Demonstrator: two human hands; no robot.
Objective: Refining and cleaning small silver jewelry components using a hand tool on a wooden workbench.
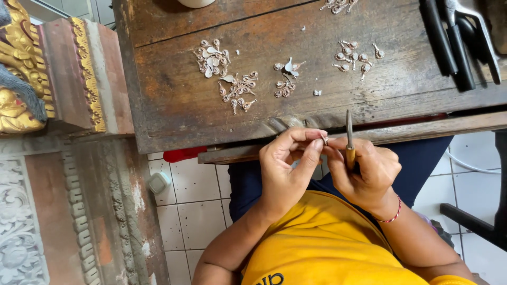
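Silver is what the small piece (325, 139) looks like, a tiny pale bit of metalwork, too small to make out its shape. It sits at the near edge of the bench (174, 105), just below the worn lip, between the two hands.

From the head view, the left hand (288, 166) pinches the piece between thumb and forefinger tips, the other fingers curled loosely beneath. The right hand (367, 171) is closed around a tool (349, 138) with a yellowish wooden handle and a slim dark metal shaft that points away toward the far side of the bench. Its forefinger reaches left to touch the piece beside the left fingertips. A red cord bracelet (393, 214) circles the right wrist.

On the dark, scratched wood beyond the hands lie clusters of similar ornaments (227, 79), silvery and coppery scrolls and drops: one group far left, one in the middle, one to the right, and more at the far edge. Black-handled pliers (459, 42) lie at the far right. Nothing lies between the hands and these heaps; the bench edge hides part of the lap.

To the left stands carved, gilded woodwork (21, 63) and below it a grey carved panel. White tiles (185, 206) cover the floor.
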